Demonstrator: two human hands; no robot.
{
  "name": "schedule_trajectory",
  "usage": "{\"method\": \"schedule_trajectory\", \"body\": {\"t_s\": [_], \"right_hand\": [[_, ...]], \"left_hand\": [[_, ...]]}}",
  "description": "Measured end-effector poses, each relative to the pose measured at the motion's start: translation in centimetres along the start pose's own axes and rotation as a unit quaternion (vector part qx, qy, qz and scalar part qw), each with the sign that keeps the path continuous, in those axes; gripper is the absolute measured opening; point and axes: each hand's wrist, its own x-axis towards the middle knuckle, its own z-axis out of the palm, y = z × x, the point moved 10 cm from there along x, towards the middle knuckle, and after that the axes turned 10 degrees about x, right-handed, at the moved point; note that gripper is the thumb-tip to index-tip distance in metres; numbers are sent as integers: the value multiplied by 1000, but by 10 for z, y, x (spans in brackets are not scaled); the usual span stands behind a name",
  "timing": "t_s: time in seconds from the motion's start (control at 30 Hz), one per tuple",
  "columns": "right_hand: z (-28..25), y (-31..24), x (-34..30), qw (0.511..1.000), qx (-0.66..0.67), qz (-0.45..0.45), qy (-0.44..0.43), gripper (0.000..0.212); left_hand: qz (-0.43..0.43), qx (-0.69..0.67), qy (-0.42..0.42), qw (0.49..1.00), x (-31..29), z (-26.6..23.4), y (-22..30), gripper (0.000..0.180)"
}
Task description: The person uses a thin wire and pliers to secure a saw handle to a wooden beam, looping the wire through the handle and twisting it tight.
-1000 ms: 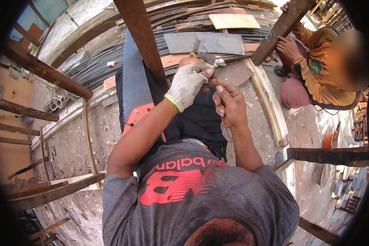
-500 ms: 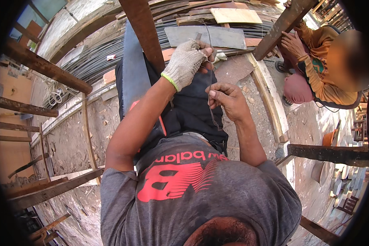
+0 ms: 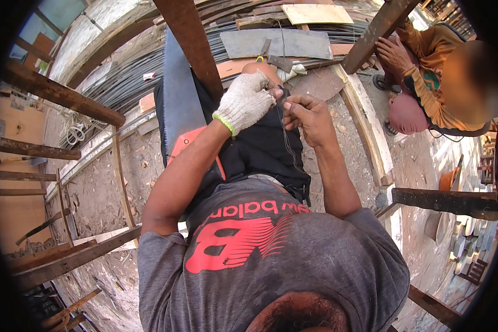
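Compared with half a second ago, the two hands are closer together: the bare right hand [image 3: 311, 119] has risen beside the left hand [image 3: 243, 105], which wears the only glove. The right fingertips pinch the thin wire [image 3: 288, 145], which hangs between the hands over the black trousers [image 3: 260, 152]; whether the gloved fingers clamp it cannot be told. Its strands are too fine to count. One handsaw [image 3: 181, 94] has its red handle partly hidden by the left forearm. One co-worker [image 3: 431, 94] crouches at right.

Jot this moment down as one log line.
Left hand in white knitted glove: pinching thin dark wire; bare right hand: pinching same wire; red-handled grey metal handsaw: partly behind left forearm
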Motion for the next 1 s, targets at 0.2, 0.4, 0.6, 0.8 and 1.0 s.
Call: {"method": "schedule_trajectory", "body": {"t_s": [0.2, 0.4, 0.6, 0.8, 1.0], "right_hand": [[-7, 3, 3, 999, 32, 25, -11, 13], [-6, 13, 9, 999, 7, 33, -35, 11], [-27, 21, 16, 992, -113, -12, 60, 16], [-12, -20, 11, 981, -93, -168, 36, 21], [-6, -40, 14, 956, -126, -252, 77, 12]], "left_hand": [[-109, -327, -80, 935, -6, 23, -15, 21], [-127, -421, -93, 893, -6, 37, -18, 16], [-53, -466, -81, 880, -1, 23, 1, 18], [-152, -449, -97, 875, 0, 46, -24, 20], [-158, -354, -39, 921, 1, 47, -20, 25]]}}
